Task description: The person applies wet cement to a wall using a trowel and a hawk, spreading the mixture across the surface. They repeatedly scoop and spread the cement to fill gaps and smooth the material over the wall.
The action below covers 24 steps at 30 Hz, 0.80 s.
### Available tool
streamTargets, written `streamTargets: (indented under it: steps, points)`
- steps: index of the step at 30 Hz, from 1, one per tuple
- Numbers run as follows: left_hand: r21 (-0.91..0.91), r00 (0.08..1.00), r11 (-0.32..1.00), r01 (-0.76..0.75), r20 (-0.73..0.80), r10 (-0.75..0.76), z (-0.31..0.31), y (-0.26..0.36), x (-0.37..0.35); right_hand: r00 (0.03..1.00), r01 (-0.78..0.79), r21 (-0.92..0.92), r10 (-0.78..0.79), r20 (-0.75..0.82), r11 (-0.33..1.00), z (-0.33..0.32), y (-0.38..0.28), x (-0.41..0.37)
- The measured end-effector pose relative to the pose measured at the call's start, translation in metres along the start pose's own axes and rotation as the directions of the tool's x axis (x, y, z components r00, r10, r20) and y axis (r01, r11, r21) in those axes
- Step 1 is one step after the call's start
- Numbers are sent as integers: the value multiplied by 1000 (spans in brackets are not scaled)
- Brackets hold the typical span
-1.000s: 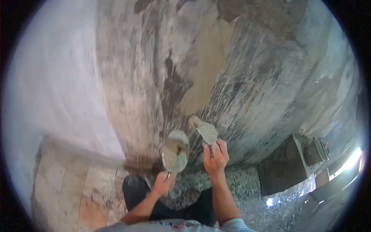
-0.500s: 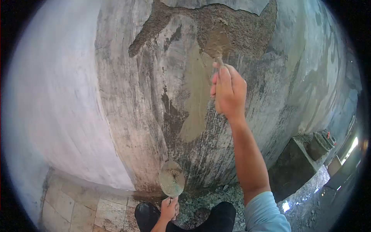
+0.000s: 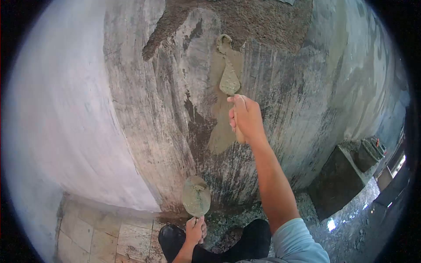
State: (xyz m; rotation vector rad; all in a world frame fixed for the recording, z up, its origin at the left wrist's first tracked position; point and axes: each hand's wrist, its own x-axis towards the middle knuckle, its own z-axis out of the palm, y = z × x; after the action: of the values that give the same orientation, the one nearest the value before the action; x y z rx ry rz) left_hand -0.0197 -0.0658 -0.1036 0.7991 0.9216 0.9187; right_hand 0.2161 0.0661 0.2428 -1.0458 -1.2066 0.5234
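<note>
My right hand [image 3: 247,117] is closed round the wooden handle of a trowel [image 3: 230,81], whose blade lies against the wall [image 3: 272,87] on a strip of wet, grey-brown mortar [image 3: 223,131]. A small lump of mortar [image 3: 224,43] clings to the wall just above the blade's tip. Low in front of my knees, my left hand [image 3: 195,230] grips the handle of a second, rounded trowel [image 3: 196,196], its face up with some mortar smeared on it. Rough bare render [image 3: 263,22] shows in a broken patch higher on the wall.
A dark box-like block [image 3: 335,184] with a dirty bucket-like container [image 3: 366,155] on top stands at the right. Rubble [image 3: 307,206] covers the floor by the wall's foot. Tiles [image 3: 103,239] lie at the lower left, below a whiter wall section [image 3: 79,131].
My right hand has brought its trowel down and left, from the rough patch onto the mortar strip. A lump of mortar now shows above the tip. My left hand still holds the rounded trowel low.
</note>
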Motion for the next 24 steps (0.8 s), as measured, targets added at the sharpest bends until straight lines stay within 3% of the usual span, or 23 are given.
streamTargets:
  steps: [2,8,11,14,16,17,18,20,21,24]
  points:
    - [30,1000,1000,-6,-6,6,2,7,-5,998,-66,37,66,1,997,-7,-11,-13]
    - [32,999,999,-33,-32,34,0,-4,-1,976,217,-120,-215,28,969,-18,-70,16]
    - [28,999,999,-22,-41,23,7,2,-5,978,208,-156,-202,54,966,-13,-79,38]
    - [23,998,1000,-3,-63,4,10,2,-5,972,220,-329,-235,-8,918,-10,-42,42]
    - [25,997,999,39,-65,-38,10,11,-5,987,153,-233,-160,-12,960,-11,-20,24]
    - [-37,997,999,36,-71,-38,13,20,-9,960,262,-310,-279,-11,914,-11,11,16]
    - [12,990,995,100,-101,-99,15,39,-15,981,185,-268,-193,-5,946,-9,21,-4]
    - [-123,987,991,57,-143,-75,22,75,-32,1000,18,-189,-17,7,982,-6,42,-47]
    - [-53,996,998,18,-83,-22,21,93,-38,999,-48,-209,51,10,977,-5,48,-68]
    - [110,972,990,-84,-210,106,33,155,-72,975,-201,-94,208,72,975,-3,27,-99]
